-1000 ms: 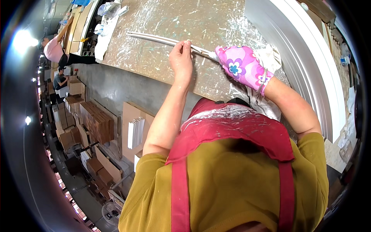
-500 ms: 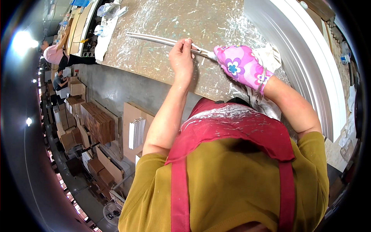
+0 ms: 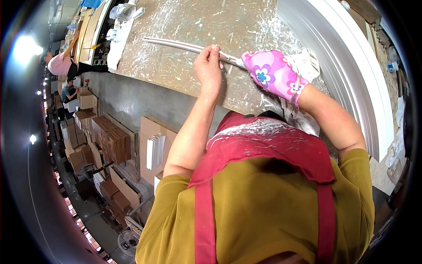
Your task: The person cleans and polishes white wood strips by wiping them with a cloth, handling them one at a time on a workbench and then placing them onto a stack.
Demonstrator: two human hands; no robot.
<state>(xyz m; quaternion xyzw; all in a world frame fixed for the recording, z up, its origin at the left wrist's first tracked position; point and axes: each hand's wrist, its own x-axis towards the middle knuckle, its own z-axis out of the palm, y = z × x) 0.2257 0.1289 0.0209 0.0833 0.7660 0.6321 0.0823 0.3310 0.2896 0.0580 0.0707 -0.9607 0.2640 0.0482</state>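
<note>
Left hand [image 3: 209, 66], bare, pinched on a thin white strip [image 3: 176, 44] lying along the paint-flecked bench [image 3: 184, 70]. Right hand [image 3: 272, 72], in a pink flowered glove, closed over the strip's near end, just beside the left; hard to tell what else sits in that grip. Hands close together, not touching. White rag [image 3: 303, 119] bunched under the right wrist. Broad white moulded panel [image 3: 351, 66] along the bench's right. Red apron [image 3: 263, 145] over a mustard shirt below. Cardboard boxes [image 3: 110, 141] stacked on the floor at left, another person [image 3: 61, 61] far off by a second table.
</note>
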